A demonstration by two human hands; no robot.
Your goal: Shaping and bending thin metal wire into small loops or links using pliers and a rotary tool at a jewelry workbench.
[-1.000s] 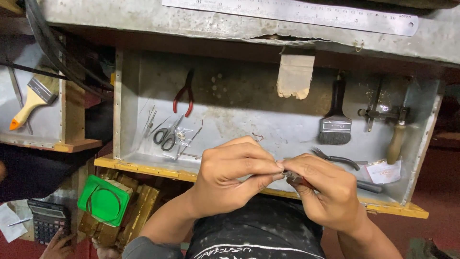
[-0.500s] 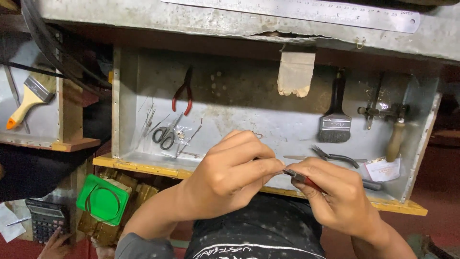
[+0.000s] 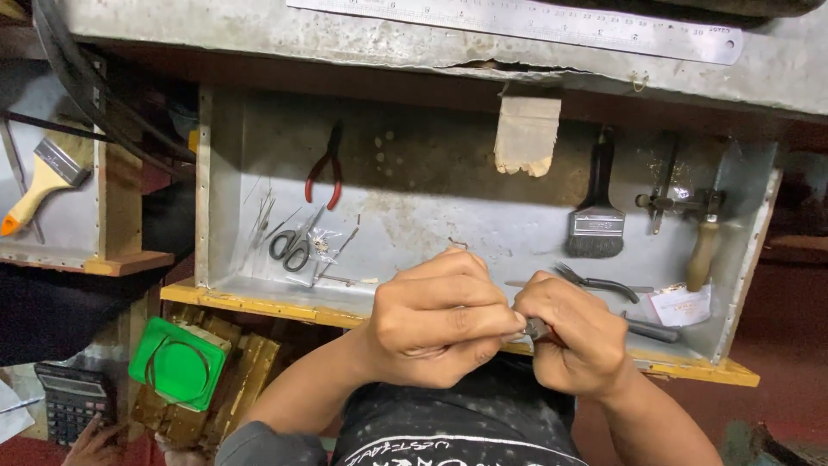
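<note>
Two hands met over the near edge of a metal tray (image 3: 431,198). The left hand (image 3: 440,319) was curled, fingertips pinching something too small to make out; the right hand (image 3: 573,336) was closed round pliers (image 3: 536,329), mostly hidden, their tip touching the left fingertips. The tray held red-handled pliers (image 3: 323,168), scissors (image 3: 293,244), thin wires, a black brush (image 3: 597,216), a wood-handled tool (image 3: 703,250) and a white label (image 3: 681,305) at its right corner. A beige tape strip (image 3: 526,134) hung above. A steel ruler (image 3: 517,17) lay on the desk, cut off at the top. A green square lid (image 3: 177,361) sat lower left.
</note>
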